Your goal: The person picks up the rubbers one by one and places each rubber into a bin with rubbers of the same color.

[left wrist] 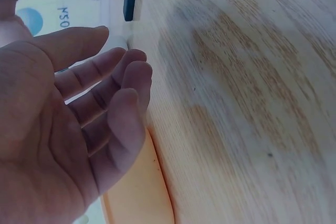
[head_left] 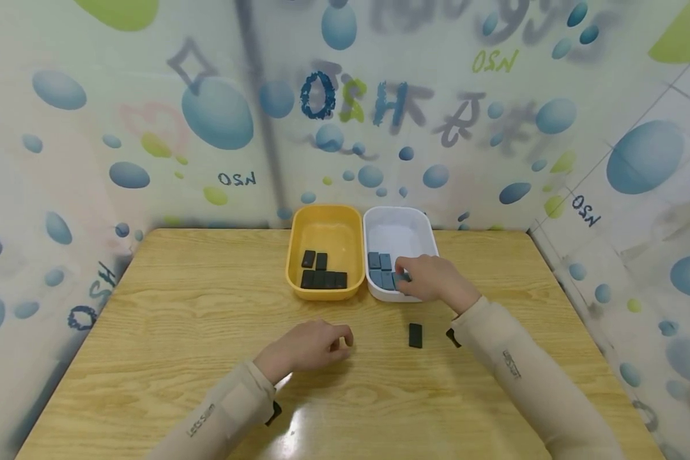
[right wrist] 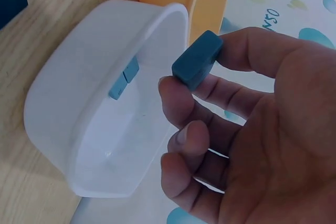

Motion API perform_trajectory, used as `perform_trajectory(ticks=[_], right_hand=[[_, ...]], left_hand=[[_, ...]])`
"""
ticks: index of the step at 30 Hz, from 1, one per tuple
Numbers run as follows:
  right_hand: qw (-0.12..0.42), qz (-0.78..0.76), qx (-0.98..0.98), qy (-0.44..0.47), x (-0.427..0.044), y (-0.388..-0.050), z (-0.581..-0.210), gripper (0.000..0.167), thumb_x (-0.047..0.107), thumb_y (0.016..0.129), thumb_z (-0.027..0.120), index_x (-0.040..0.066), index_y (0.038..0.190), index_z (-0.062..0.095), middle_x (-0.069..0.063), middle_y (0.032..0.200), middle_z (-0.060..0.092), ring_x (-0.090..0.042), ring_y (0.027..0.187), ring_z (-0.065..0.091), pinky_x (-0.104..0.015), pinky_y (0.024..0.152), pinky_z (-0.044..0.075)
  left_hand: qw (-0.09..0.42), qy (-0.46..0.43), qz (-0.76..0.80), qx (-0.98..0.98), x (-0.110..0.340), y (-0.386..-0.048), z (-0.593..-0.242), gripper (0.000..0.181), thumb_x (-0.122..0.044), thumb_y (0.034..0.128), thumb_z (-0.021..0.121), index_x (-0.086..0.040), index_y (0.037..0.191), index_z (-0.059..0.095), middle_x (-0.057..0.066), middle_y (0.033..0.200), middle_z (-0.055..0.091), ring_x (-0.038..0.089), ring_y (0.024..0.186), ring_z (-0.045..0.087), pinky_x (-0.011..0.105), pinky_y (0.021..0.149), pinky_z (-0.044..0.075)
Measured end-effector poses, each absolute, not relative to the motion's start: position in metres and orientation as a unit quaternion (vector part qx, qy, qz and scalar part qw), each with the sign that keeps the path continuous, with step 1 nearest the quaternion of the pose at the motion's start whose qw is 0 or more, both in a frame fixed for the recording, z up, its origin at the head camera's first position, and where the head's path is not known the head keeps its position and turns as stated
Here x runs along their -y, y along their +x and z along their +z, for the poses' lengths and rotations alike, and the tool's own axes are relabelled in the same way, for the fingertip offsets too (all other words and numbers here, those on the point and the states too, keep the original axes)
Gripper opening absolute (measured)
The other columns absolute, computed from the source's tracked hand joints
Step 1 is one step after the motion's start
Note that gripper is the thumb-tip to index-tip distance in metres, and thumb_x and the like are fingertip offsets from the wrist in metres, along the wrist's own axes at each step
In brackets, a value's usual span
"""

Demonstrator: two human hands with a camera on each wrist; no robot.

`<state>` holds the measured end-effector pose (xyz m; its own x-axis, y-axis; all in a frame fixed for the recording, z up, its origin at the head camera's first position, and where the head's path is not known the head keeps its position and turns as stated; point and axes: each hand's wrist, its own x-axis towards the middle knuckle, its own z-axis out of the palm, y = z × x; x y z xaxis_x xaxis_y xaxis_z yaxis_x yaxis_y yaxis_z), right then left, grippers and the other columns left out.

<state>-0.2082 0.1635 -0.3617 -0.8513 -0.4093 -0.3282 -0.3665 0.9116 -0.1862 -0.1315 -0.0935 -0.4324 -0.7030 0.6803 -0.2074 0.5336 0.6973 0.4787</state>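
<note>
My right hand (head_left: 434,279) pinches a blue rectangular block (right wrist: 195,60) between thumb and index finger, above the near end of a white bin (head_left: 399,230). Several blue blocks (head_left: 382,280) lie in that bin, and the hand partly covers them in the head view. My left hand (head_left: 310,345) hovers over the table with loosely curled fingers and nothing in its palm. A black block (head_left: 415,335) lies on the table to its right, apart from both hands.
A yellow bin (head_left: 329,239) stands against the white one on its left, with several black blocks (head_left: 324,280) inside. Both bins are at the back edge of the wooden table (head_left: 207,287), before a patterned wall (head_left: 287,140).
</note>
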Motion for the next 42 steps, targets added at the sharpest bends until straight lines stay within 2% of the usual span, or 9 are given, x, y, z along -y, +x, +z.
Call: perform_trajectory(ticks=[10,19,28,42], right_hand=[[0.23,-0.039,-0.954,-0.19,-0.155,-0.235,-0.352,0.025,0.03,0.095,0.053,0.018,0.116,0.057,-0.002,0.087,0.062,-0.019,0.071,0.054,-0.032,0.063,0.04],[0.246,-0.038,-0.953,-0.171,-0.149,-0.253,-0.35,0.026,0.032,0.096,0.054,0.018,0.118,0.058,-0.002,0.098,0.065,-0.02,0.083,0.056,-0.035,0.073,0.043],[0.252,-0.033,-0.958,-0.133,-0.147,-0.285,-0.358,0.028,0.035,0.096,0.053,0.017,0.116,0.059,-0.003,0.104,0.065,-0.023,0.095,0.055,-0.04,0.083,0.045],[0.32,-0.073,-0.943,-0.05,-0.14,-0.308,-0.37,0.023,0.032,0.098,0.054,0.018,0.115,0.06,-0.005,0.11,0.064,-0.024,0.103,0.054,-0.041,0.091,0.047]], left_hand=[[0.187,0.339,0.198,-0.901,0.094,-0.13,-0.431,0.018,-0.03,0.0948,0.063,-0.02,0.11,0.065,-0.01,0.075,0.062,0.001,0.064,0.052,0.023,0.063,0.045],[0.192,0.338,0.191,-0.902,0.092,-0.128,-0.432,0.019,-0.033,0.0948,0.062,-0.022,0.11,0.065,-0.013,0.072,0.058,0.002,0.062,0.05,0.023,0.062,0.043],[0.203,0.335,0.206,-0.897,0.087,-0.128,-0.432,0.019,-0.033,0.0948,0.062,-0.023,0.111,0.064,-0.013,0.072,0.056,0.002,0.062,0.049,0.022,0.06,0.042],[0.21,0.336,0.218,-0.892,0.091,-0.127,-0.432,0.02,-0.032,0.0958,0.061,-0.022,0.113,0.064,-0.013,0.072,0.058,0.002,0.06,0.049,0.021,0.061,0.042]])
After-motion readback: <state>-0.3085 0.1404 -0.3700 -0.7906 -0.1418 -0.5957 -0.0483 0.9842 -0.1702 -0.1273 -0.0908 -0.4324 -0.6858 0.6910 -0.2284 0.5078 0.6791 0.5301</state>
